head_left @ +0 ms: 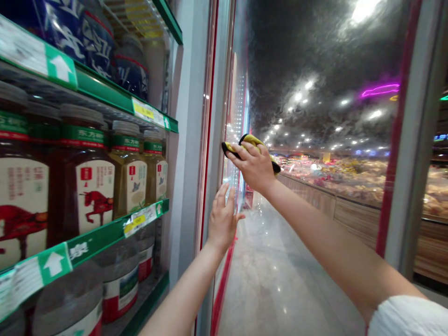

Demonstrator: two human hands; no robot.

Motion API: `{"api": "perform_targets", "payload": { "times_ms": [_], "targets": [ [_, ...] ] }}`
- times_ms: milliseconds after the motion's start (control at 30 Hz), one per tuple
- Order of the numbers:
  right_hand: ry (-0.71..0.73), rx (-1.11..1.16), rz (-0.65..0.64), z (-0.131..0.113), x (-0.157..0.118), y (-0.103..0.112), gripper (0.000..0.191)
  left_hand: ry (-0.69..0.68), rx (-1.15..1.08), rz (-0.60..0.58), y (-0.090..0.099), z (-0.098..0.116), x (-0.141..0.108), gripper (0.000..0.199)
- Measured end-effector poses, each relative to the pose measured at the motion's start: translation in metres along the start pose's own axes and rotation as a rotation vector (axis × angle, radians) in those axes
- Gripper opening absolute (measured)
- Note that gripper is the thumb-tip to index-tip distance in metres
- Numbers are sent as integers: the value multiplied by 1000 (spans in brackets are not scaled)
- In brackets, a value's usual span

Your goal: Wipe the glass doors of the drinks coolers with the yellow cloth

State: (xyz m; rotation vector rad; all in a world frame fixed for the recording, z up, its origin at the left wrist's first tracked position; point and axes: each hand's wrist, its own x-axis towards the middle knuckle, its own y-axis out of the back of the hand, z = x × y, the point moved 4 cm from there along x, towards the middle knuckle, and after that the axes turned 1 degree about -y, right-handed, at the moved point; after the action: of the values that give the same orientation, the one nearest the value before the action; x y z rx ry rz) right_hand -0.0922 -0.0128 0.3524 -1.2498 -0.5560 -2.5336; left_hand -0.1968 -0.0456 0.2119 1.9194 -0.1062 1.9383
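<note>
A yellow cloth with black edging (257, 141) is pressed against the glass door (297, 261) under my right hand (252, 164), whose fingers lie over it. Lower and to the left, my left hand (223, 217) is raised with its fingers apart, at the door's frame (219, 107) and the glass edge. Nothing shows in that hand. Hazy smears cover the upper part of the glass.
Shelves with green price rails (105, 231) fill the left side, holding drink bottles (94, 186) and larger jugs (121, 284). Through the glass appear a shiny floor, a wood-panelled display counter (315, 198) and ceiling lights. A grey door post (416, 140) stands at the right.
</note>
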Motion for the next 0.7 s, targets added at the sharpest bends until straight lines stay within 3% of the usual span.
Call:
{"api": "perform_targets", "payload": {
  "times_ms": [133,233,333,500,600,700],
  "targets": [
    [-173,-8,35,6,-21,3,40,1,-4,-48,3,2,3,99],
    [-87,8,-6,-5,-38,-1,39,-18,-33,-93,1,8,6,106],
    [-16,-2,-21,1,-34,-1,39,-17,-48,-92,-4,16,10,111],
    [-242,-82,135,39,-41,14,42,-19,-36,-70,-8,22,18,117],
    [-322,-129,161,36,-62,15,42,-61,-25,-77,-9,22,26,125],
    [-256,-131,111,28,-66,14,40,-129,-30,-116,-12,27,36,131]
  ]
}}
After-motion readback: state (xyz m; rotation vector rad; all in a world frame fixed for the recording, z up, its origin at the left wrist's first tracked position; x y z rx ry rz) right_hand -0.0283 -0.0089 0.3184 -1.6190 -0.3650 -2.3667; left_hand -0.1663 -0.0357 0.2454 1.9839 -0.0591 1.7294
